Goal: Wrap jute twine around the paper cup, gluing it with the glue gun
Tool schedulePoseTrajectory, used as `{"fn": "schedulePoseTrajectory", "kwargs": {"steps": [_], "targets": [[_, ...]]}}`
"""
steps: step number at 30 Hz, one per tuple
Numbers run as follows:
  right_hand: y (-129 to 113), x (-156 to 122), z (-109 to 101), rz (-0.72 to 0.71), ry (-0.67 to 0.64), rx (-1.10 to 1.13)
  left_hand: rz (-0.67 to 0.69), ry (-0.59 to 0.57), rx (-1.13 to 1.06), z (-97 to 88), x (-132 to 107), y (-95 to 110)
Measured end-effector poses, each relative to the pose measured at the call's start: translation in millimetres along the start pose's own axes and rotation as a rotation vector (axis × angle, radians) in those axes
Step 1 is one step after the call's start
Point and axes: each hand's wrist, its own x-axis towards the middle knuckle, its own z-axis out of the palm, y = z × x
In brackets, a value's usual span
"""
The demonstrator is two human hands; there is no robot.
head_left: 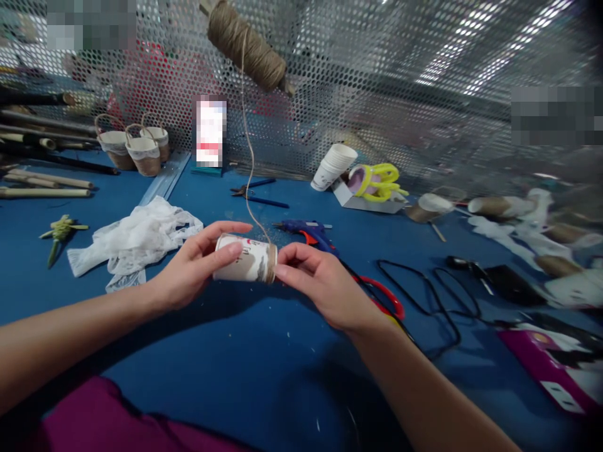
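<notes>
A white printed paper cup (245, 267) lies sideways above the blue table, its body gripped by my left hand (200, 254). Brown twine is wound around the cup's right end. My right hand (313, 276) pinches at that end, fingertips on the rim beside the twine wraps. From the wraps a strand of twine (251, 163) runs up to a large twine spool (247, 47) mounted on the perforated metal panel. Just behind my right hand lies a blue glue gun (311, 231). Whether my right fingertips also hold twine is unclear.
White lace (141, 232) lies left of my hands. Pliers (259, 193), stacked paper cups (333, 166) and twine-wrapped baskets (144, 154) stand farther back. Red-handled scissors (384, 295), black cable (443, 314) and a purple power strip (546, 364) are on the right.
</notes>
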Motion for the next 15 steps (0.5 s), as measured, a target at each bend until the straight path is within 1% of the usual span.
{"fn": "schedulePoseTrajectory", "kwargs": {"steps": [2,3,5,8,11,15], "targets": [[-1.9,-1.5,1.2,-0.056,-0.046,-0.136,-0.079,-0.009,-0.059,-1.0,2.4,1.3],[-2.9,-2.1,1.8,-0.079,-0.062,-0.195,-0.090,-0.009,-0.055,-1.4,3.1,1.2],[-4.3,-2.6,2.8,-0.101,-0.073,-0.251,-0.071,0.000,0.004,-1.6,3.5,0.0],[-4.2,-2.0,2.4,-0.064,-0.070,-0.206,-0.009,0.021,0.132,0.2,2.1,-2.0],[-2.3,-1.1,2.3,-0.020,-0.039,-0.147,0.055,0.042,0.249,3.1,-0.9,-2.2],[-0.8,-1.1,5.4,0.011,0.006,-0.126,0.143,0.021,0.420,4.6,-5.1,-2.6]]}}
